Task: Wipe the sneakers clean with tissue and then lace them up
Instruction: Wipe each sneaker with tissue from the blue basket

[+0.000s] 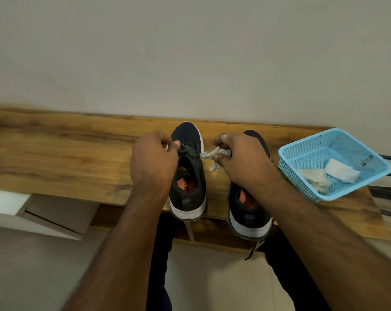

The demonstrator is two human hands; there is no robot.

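Two dark sneakers with white soles stand side by side on the wooden table [55, 153], toes toward the wall. My left hand [154, 160] pinches the laces at the tongue of the left sneaker [190, 176]. My right hand [239, 158] grips a crumpled, soiled tissue [212, 157] beside that sneaker, above the gap between the two. My right forearm hides much of the right sneaker [250, 212], and one of its laces dangles over the table's front edge.
A light blue plastic basket [302, 153] sits at the table's right end, holding a used tissue [315, 179] and a clean folded tissue [341, 172]. The wall runs directly behind the table. My legs and the floor show below the front edge.
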